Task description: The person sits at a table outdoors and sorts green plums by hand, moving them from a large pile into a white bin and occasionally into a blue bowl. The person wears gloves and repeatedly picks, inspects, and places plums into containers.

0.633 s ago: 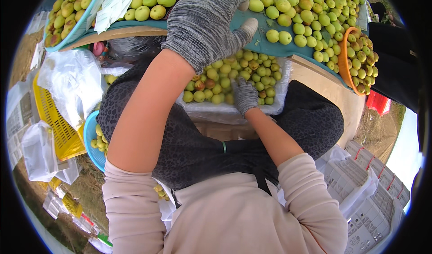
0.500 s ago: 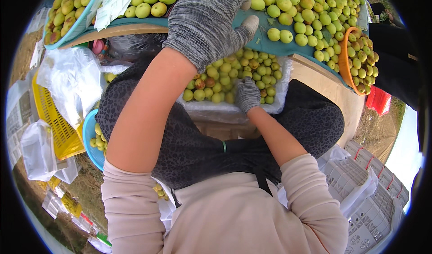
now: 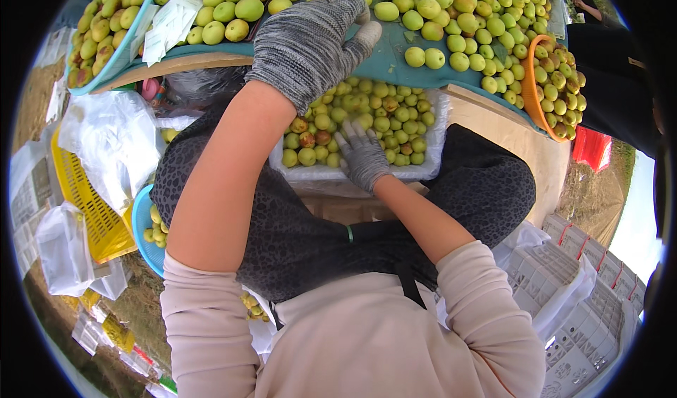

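Both my hands wear grey knit gloves. My left hand (image 3: 310, 49) hangs over the edge of the teal-covered table (image 3: 391, 52), beside small yellow-green fruits (image 3: 427, 7) that look like jujubes. Its fingers curve forward with the thumb apart, and no fruit shows between them. Lower down, my right hand (image 3: 363, 155) rests with fingers spread on similar fruits (image 3: 402, 119), some with brown patches. They fill a crate lined with clear plastic (image 3: 431, 162), which stands between my knees under the table edge.
An orange basket (image 3: 530, 81) of fruits tips at the table's right end; a light-blue basket (image 3: 144, 17) stands left. White paper slips (image 3: 173, 21) lie nearby. Plastic bags (image 3: 113, 141), a yellow crate (image 3: 88, 200) and a blue basin (image 3: 143, 218) are at my left, grey crates (image 3: 578, 320) right.
My right hand has shifted left across the fruits in the crate, and its fingers have spread out. My left hand has come slightly back from the fruits on the table. The view has shifted slightly.
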Available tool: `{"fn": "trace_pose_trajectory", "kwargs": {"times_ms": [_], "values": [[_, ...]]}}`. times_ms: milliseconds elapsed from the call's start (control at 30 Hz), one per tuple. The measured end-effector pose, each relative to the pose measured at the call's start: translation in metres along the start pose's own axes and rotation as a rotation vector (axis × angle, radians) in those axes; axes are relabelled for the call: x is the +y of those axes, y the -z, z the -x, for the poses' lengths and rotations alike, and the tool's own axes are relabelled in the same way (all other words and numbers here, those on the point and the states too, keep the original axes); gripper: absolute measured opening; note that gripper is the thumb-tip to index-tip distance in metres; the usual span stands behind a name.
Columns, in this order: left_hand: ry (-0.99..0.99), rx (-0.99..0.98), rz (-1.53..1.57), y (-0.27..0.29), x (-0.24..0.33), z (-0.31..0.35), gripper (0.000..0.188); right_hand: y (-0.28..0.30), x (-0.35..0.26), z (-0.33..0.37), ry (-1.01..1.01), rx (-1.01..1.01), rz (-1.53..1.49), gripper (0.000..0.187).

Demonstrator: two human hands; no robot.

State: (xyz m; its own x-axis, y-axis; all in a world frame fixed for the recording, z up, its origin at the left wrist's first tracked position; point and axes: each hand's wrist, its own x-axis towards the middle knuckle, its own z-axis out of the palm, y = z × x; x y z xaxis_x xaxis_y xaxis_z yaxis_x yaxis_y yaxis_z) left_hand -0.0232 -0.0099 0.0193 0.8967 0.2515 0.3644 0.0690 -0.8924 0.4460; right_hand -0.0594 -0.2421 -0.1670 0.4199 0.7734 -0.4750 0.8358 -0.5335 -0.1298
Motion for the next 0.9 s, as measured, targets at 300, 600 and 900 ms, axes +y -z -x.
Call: {"fn": "trace_pose_trajectory", "kwargs": {"times_ms": [300,600,900], "values": [[0.113,-0.436,-0.224,-0.034,0.016,-0.007,0.072,0.158,0.128,0.037,-0.305,0.923,-0.009,0.041],[0.274,-0.649,-0.099,-0.094,0.044,-0.042,0.120,0.177,0.171,-0.027,-0.512,0.615,-0.304,0.088],[0.198,-0.882,-0.126,-0.112,0.034,-0.072,0.119,0.176,0.167,-0.047,-0.209,0.631,-0.938,0.060]]}}
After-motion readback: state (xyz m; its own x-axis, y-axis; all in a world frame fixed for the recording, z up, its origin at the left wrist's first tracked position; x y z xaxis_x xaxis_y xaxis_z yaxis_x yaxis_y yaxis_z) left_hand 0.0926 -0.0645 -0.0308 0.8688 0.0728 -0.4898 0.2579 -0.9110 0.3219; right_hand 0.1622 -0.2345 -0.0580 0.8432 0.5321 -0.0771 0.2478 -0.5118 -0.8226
